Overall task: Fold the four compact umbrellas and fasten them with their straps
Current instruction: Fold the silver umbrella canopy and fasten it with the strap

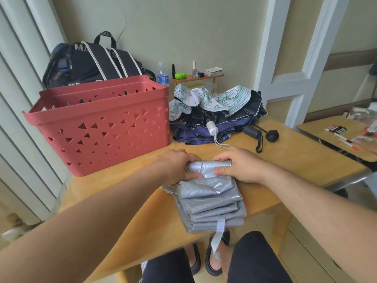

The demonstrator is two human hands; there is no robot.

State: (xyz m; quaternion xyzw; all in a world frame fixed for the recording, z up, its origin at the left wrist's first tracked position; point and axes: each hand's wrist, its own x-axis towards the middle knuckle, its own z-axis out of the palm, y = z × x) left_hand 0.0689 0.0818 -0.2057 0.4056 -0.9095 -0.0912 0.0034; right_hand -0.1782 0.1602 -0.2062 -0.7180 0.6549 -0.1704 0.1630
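A silver-grey compact umbrella (pixel 210 203) lies on the wooden table (pixel 295 158) in front of me, its canopy pleated flat and its strap (pixel 217 235) hanging over the near edge. My left hand (pixel 175 164) grips the far end of its fabric from the left. My right hand (pixel 238 164) pinches the same rolled end from the right. Further back lies a heap of unfolded umbrellas: a white floral one (pixel 204 99) on top, a navy one (pixel 202 131) beneath, and a black one (pixel 255 107) with a black handle (pixel 252 131).
A red plastic basket (pixel 102 123) stands at the table's left. A dark backpack (pixel 91 64) leans behind it, beside a water bottle (pixel 162 75) and a small shelf (pixel 197 77) of bottles. A second table (pixel 336 133) with pens is at the right.
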